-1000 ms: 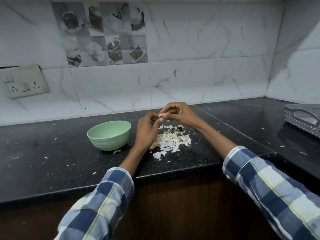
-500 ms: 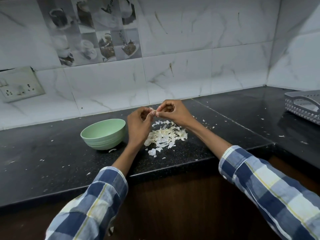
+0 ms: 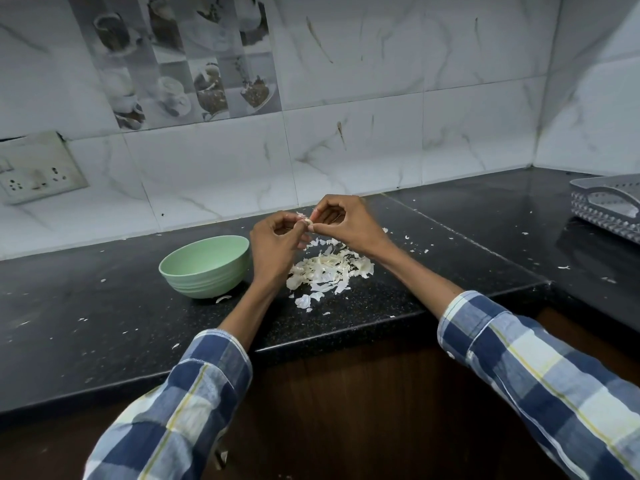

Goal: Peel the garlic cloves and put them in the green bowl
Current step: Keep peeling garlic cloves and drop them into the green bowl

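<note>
A small pale garlic clove (image 3: 306, 221) with loose skin is pinched between both hands above the black counter. My left hand (image 3: 277, 245) holds it from the left, fingers curled. My right hand (image 3: 341, 223) pinches it from the right with thumb and fingertips. The green bowl (image 3: 206, 266) stands on the counter just left of my left hand; its inside is hidden from this angle. A heap of white garlic peels (image 3: 329, 270) lies on the counter below the hands.
The black granite counter (image 3: 104, 306) is strewn with small peel flakes. A grey perforated tray (image 3: 609, 206) sits at the far right. A wall socket plate (image 3: 38, 168) is at the left. The counter's front edge runs below my forearms.
Both hands stay together on the clove, working its skin. The view has shifted slightly; the bowl and peel heap have not moved.
</note>
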The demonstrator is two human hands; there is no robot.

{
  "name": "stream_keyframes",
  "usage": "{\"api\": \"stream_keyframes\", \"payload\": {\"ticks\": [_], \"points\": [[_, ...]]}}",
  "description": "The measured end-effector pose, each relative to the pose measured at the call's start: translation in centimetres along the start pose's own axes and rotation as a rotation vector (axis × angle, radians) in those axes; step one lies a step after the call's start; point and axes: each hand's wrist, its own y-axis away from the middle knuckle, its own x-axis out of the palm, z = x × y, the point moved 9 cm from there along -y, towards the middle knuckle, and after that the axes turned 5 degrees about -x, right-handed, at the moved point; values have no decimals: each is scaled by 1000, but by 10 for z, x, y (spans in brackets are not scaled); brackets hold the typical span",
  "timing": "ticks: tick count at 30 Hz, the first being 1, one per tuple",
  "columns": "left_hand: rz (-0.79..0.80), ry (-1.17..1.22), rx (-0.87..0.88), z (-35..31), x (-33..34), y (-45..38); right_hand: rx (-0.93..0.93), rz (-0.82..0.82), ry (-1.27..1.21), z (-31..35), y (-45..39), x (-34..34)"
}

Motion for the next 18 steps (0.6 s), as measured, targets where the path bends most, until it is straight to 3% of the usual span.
{"api": "stream_keyframes", "payload": {"ticks": [4, 13, 18], "points": [[2, -10, 4, 2, -1, -1, 62, 7, -72, -7, 0, 2], [71, 44, -30, 7, 7, -2, 477, 94, -592, -37, 9, 18], [48, -104, 37, 3, 11, 1, 511, -6, -698, -38, 7, 10]]}}
